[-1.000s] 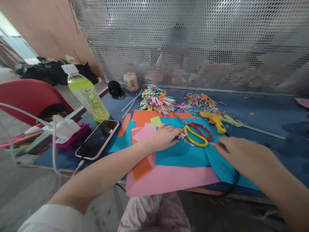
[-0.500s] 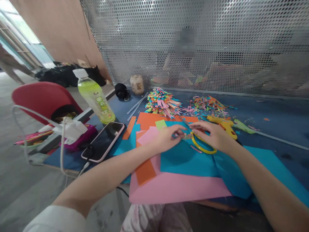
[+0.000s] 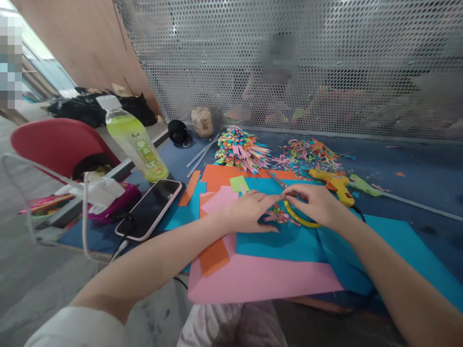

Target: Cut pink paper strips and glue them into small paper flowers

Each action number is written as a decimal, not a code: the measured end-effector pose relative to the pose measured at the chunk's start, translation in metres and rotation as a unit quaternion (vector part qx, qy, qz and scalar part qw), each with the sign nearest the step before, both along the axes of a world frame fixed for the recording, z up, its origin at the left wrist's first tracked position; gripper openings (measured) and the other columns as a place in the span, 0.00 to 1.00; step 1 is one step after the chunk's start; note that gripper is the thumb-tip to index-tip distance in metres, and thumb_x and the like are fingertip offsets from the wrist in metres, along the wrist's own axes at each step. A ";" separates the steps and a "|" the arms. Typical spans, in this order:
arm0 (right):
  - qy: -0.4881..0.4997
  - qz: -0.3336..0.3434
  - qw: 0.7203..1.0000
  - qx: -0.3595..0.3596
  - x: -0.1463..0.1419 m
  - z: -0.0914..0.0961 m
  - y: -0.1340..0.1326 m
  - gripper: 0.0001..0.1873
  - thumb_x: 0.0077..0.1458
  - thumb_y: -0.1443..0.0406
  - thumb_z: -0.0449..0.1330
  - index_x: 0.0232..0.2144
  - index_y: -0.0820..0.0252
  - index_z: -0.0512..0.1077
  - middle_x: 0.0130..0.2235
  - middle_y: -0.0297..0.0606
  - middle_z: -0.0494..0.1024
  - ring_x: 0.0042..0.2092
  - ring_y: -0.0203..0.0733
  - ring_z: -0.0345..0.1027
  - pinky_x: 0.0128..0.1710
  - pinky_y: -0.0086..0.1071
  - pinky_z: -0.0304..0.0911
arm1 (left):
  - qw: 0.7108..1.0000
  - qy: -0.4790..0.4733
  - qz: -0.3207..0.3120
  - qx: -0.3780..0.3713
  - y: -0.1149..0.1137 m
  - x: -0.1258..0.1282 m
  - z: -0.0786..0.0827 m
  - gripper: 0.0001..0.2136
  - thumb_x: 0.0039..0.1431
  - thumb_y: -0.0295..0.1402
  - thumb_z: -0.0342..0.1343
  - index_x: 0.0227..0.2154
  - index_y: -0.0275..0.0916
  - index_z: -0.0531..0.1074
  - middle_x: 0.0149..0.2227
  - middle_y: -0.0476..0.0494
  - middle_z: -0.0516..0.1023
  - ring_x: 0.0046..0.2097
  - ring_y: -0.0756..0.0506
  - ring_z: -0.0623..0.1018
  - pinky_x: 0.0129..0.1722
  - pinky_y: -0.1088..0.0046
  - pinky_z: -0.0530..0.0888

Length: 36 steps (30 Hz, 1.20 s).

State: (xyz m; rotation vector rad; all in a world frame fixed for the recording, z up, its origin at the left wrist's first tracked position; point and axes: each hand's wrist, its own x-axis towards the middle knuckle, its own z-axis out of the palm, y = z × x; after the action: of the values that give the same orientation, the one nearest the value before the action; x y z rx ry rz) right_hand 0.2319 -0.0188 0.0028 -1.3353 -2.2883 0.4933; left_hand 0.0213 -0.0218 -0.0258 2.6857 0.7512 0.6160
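My left hand (image 3: pixel 249 211) and my right hand (image 3: pixel 315 205) meet over the teal paper sheet (image 3: pixel 289 238), fingertips pinched together near small pink paper scraps (image 3: pixel 277 216). What they pinch is too small to name. My right hand lies over the yellow-and-red scissors (image 3: pixel 298 219). A pink sheet (image 3: pixel 260 277) lies under the teal one, with orange paper (image 3: pixel 220 176) behind.
A green drink bottle (image 3: pixel 135 142) and a phone (image 3: pixel 150 207) stand at the left. A colourful paper-strip bundle (image 3: pixel 240 149), loose shreds (image 3: pixel 307 152) and a yellow glue gun (image 3: pixel 333 183) lie behind. A perforated metal screen (image 3: pixel 325 67) closes the back; a red chair (image 3: pixel 58 144) is at left.
My right hand came in from the right edge onto the scissors, then drew close to my left hand. Both hands now pinch together over the pink scraps.
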 end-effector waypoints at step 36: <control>0.094 -0.004 0.995 -0.046 0.000 -0.008 0.002 0.10 0.49 0.57 0.58 0.27 0.57 0.72 0.29 0.36 0.78 0.32 0.40 0.72 0.32 0.32 0.66 | 0.889 -0.342 0.064 -0.298 0.004 0.007 -0.003 0.24 0.52 0.32 0.58 0.51 0.36 0.58 0.35 0.43 0.76 0.37 0.49 0.77 0.38 0.71 0.73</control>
State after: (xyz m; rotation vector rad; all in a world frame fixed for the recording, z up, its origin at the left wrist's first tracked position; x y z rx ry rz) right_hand 0.2319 -0.0168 -0.0054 -1.2827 -2.1291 0.6975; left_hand 0.0281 -0.0179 -0.0285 1.6961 0.7469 1.0727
